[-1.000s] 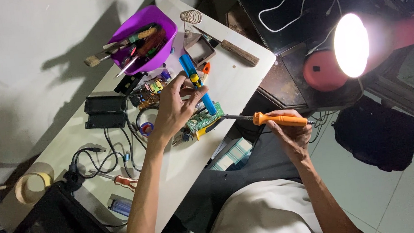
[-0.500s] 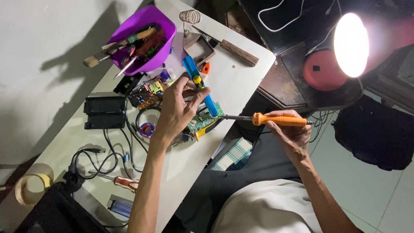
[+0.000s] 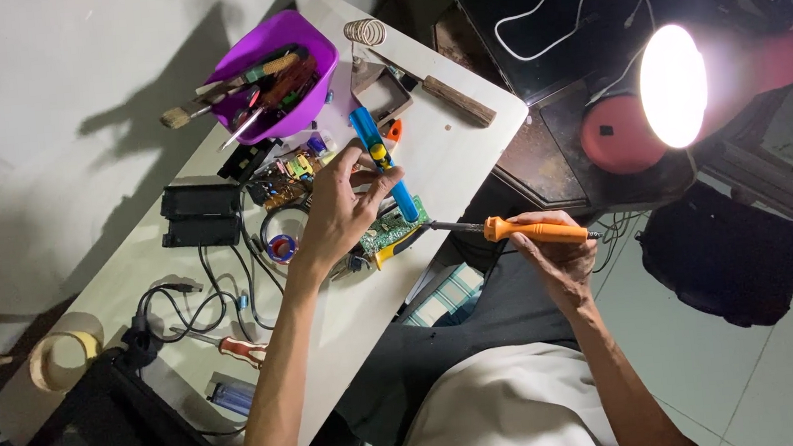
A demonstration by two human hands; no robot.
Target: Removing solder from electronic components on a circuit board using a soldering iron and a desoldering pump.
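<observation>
The right hand (image 3: 560, 258) grips an orange-handled soldering iron (image 3: 523, 231) near the back of the handle, closed around it like a pen, so the thin metal tip points leftward toward the green circuit board (image 3: 388, 231) and stops just short of it. The left hand (image 3: 338, 214) rests over that board, fingers spread and slightly curled, pinning it to the white counter (image 3: 453, 156) so it stays put under the tip; whether its fingertips also pinch something small I cannot tell. A blue tool (image 3: 384, 162) lies just beyond the left hand's fingers, partly across the board (its purpose is not clear from this view).

Farther past the left hand sits a purple bin (image 3: 313, 92) of brushes and screwdrivers, kept within reach but out of the working spot. A roll of solder wire (image 3: 281, 247) lies just to the left of the left wrist. To the right of the right hand, off the counter, a red lamp (image 3: 682, 93) shines toward the board.
</observation>
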